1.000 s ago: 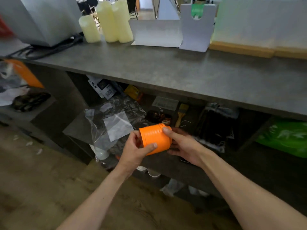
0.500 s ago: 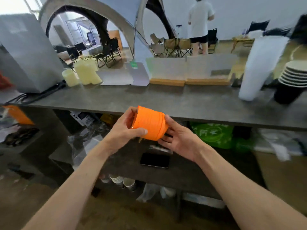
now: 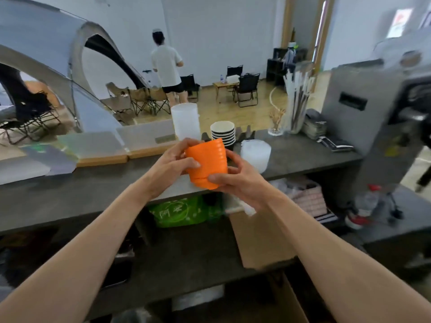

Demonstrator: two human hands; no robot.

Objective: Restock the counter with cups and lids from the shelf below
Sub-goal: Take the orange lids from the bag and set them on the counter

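Observation:
An orange stack of nested cups (image 3: 207,163) is upright above the grey counter (image 3: 93,190), gripped from both sides. My left hand (image 3: 173,164) wraps its left side near the rim. My right hand (image 3: 233,179) holds its base and right side. Just behind it on the counter stand a stack of black-and-white paper cups (image 3: 222,134), a tall stack of clear cups (image 3: 185,121) and a short stack of clear lids (image 3: 255,153).
A grey machine (image 3: 373,117) stands at the counter's right end, with a jar of straws (image 3: 296,108) beside it. Wooden-based clear boards (image 3: 105,148) line the back left. The shelf below holds a green bag (image 3: 177,213) and a cardboard box (image 3: 258,241). A person stands far back.
Both hands lifted the orange cups from the lower shelf up to counter height and turned the stack upright. My view swung up and to the right.

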